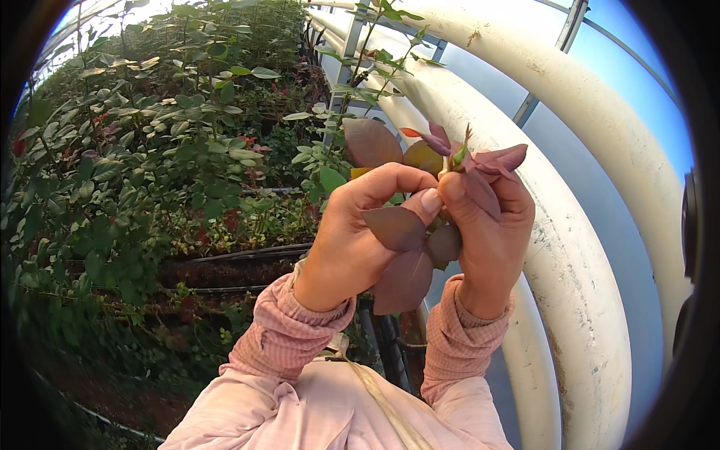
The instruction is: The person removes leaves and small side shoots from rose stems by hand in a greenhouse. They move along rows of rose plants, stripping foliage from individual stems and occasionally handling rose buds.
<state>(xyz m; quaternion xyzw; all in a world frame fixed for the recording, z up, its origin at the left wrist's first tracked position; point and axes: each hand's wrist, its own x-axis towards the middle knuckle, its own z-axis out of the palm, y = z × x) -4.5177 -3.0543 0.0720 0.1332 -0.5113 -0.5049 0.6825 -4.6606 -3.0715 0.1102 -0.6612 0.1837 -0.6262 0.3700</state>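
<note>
Both hands meet at the leafy top of a rose shoot, in front of my chest. My left hand (365, 236) pinches near the stem with thumb and forefinger. Beside it, thumb tip almost touching, my right hand (492, 225) grips the shoot just under a small green bud (460, 154). Reddish-purple young leaves (503, 158) fan out over the right fingers. Larger dull purple leaves (404, 281) hang below the thumbs, and another broad leaf (372, 142) stands behind the left knuckles. The fingers hide the stem where they pinch it.
Dense rose bushes (140, 152) fill the left side, with dark planting troughs (236, 270) beneath. Thick white pipes (585, 281) curve along the right, close to my right hand. A tall leafy shoot (360, 62) rises beyond my hands near a metal post (351, 45).
</note>
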